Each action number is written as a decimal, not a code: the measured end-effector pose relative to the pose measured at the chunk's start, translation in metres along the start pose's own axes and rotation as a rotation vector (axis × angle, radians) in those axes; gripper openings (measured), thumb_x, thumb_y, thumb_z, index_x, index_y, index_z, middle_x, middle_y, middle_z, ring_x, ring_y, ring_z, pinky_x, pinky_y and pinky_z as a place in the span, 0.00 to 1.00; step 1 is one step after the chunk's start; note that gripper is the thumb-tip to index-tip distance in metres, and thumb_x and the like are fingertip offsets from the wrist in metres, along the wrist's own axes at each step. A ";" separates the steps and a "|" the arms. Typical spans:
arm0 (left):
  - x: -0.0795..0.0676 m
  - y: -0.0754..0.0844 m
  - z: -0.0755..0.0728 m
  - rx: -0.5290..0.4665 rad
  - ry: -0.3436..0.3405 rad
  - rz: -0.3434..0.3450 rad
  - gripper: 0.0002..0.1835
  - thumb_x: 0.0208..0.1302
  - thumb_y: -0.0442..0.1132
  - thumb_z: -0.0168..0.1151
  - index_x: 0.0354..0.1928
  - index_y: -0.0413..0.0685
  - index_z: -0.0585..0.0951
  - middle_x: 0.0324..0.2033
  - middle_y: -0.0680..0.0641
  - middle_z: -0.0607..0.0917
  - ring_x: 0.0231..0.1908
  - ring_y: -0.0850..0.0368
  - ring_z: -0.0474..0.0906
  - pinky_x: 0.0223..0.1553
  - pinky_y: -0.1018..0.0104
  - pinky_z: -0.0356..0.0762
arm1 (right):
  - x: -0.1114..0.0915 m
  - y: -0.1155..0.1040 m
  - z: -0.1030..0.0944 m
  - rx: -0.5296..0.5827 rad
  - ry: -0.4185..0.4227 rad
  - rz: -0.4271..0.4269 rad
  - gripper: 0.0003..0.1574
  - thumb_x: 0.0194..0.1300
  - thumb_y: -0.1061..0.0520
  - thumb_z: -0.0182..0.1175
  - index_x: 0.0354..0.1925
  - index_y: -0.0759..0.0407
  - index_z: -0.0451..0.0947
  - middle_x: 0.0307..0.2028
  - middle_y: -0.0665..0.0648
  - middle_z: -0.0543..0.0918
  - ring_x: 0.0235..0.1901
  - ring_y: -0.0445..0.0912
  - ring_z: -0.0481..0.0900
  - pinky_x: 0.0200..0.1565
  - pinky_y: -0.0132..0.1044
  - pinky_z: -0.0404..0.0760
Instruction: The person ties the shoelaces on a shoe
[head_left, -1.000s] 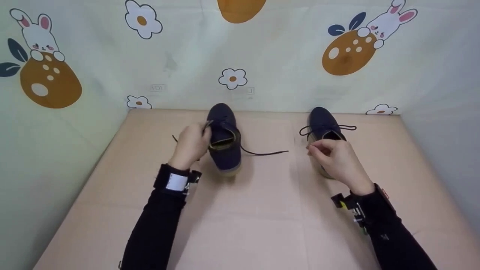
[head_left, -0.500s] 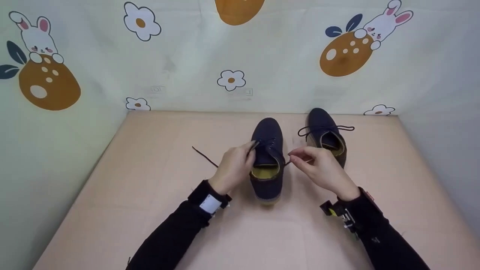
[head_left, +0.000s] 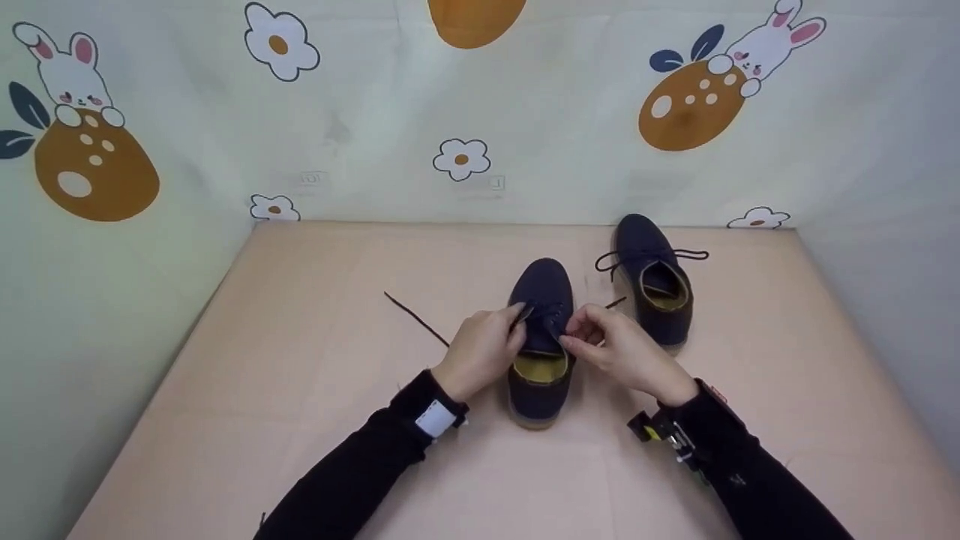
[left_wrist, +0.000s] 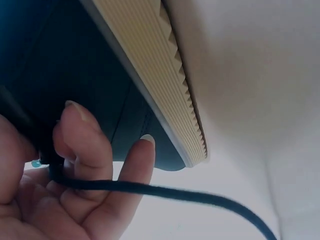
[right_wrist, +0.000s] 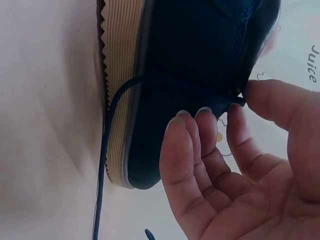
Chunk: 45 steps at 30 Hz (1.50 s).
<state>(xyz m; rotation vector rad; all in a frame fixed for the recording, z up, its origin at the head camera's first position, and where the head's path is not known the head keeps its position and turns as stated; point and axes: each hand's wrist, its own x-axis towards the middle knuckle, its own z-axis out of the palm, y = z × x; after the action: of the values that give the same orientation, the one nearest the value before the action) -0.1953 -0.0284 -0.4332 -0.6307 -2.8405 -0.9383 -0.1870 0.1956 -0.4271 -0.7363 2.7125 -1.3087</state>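
A navy lace-up shoe stands toe-away between my hands, its lace undone. My left hand grips the shoe's left eyelet flap. One end of the black shoelace crosses the fingers in the left wrist view and trails out to the left on the table. On the shoe's other side, my right hand pinches the lace between thumb and forefinger, close to the right flap. The lace drops from there past the ribbed cream sole. Its free tip shows beyond the right hand.
A second navy shoe, its lace tied in a bow, stands to the right, near the right hand. The pale table meets a printed cloth backdrop at the back and cloth walls at both sides.
The left hand has brought the shoe rightward and closer to me. The right hand has moved left from over the tied shoe and now pinches the lace at the untied shoe's flap.
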 end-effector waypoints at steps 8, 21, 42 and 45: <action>0.000 0.000 -0.004 -0.004 -0.017 -0.023 0.20 0.70 0.39 0.55 0.59 0.36 0.79 0.49 0.38 0.85 0.27 0.55 0.78 0.24 0.66 0.71 | -0.003 -0.001 -0.010 -0.017 -0.137 0.038 0.06 0.67 0.58 0.62 0.31 0.55 0.78 0.23 0.46 0.78 0.24 0.41 0.74 0.27 0.31 0.70; 0.002 -0.002 -0.031 -0.026 -0.080 0.029 0.19 0.72 0.49 0.58 0.51 0.42 0.85 0.45 0.45 0.87 0.42 0.53 0.84 0.46 0.59 0.79 | -0.029 -0.020 -0.094 -0.047 -0.108 0.160 0.09 0.72 0.57 0.59 0.34 0.60 0.76 0.16 0.53 0.76 0.14 0.43 0.72 0.18 0.32 0.71; 0.000 -0.032 -0.102 0.019 -0.336 0.044 0.07 0.67 0.37 0.65 0.30 0.46 0.87 0.16 0.55 0.78 0.21 0.61 0.72 0.29 0.64 0.72 | -0.029 0.008 -0.113 -0.328 0.185 0.230 0.15 0.74 0.51 0.57 0.36 0.62 0.78 0.19 0.50 0.80 0.20 0.45 0.81 0.28 0.35 0.73; -0.001 -0.037 -0.107 0.029 -0.377 0.013 0.06 0.66 0.35 0.65 0.32 0.48 0.87 0.19 0.55 0.80 0.23 0.60 0.74 0.29 0.63 0.73 | -0.030 0.007 -0.115 -0.303 0.175 0.225 0.14 0.73 0.51 0.58 0.36 0.61 0.79 0.22 0.52 0.83 0.23 0.45 0.82 0.27 0.33 0.76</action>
<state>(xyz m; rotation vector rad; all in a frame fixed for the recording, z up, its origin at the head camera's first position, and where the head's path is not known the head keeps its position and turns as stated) -0.2150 -0.1184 -0.3674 -0.9079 -3.1606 -0.8532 -0.1906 0.2958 -0.3631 -0.3265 3.0644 -0.9698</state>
